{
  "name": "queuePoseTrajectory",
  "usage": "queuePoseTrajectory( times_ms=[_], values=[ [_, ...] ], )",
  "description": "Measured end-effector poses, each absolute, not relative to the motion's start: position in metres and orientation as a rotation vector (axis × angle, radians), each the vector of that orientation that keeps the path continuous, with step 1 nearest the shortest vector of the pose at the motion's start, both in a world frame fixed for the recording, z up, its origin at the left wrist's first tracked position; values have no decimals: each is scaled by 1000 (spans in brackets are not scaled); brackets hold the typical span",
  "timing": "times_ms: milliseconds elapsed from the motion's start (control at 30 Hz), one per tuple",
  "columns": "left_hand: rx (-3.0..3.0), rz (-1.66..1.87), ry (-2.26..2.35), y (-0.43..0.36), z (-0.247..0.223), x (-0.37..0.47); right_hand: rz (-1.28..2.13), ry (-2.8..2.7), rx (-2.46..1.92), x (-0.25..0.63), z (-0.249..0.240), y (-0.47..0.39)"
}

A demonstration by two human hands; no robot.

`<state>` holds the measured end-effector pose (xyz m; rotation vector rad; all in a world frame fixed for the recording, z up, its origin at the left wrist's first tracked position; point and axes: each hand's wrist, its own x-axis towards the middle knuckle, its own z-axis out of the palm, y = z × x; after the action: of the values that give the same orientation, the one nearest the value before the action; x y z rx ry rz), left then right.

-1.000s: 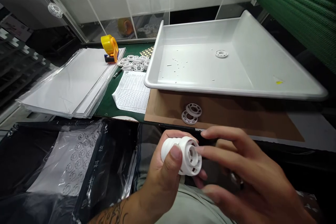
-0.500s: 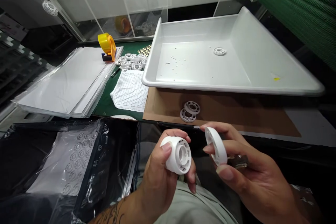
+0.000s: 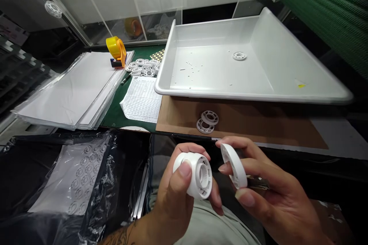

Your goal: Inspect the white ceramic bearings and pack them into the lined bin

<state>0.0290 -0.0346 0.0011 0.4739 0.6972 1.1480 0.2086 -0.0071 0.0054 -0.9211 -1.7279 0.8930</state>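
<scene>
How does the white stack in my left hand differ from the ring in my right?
The stack in your left hand is thicker, made of rings put together; the ring in your right hand is single and thinner. The stack shows its open end; the ring shows mostly its outer edge. The stack is gripped around its outside, while a finger pokes through the ring. Both are white and round.
</scene>
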Motion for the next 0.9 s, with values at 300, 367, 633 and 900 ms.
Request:
queuePoseTrajectory(
  times_ms=[300,367,633,900],
  values=[
    [655,1242,779,-37,-4,35,848,-1843,-772,196,-10,-16],
    [673,1263,812,-35,-6,34,894,-1798,-787,199,-10,-16],
    [551,1289,797,-34,-6,33,969,-1684,-834,206,-3,-11],
    [627,1310,689,-33,-8,31,906,-1721,-799,202,3,-8]
  ],
)
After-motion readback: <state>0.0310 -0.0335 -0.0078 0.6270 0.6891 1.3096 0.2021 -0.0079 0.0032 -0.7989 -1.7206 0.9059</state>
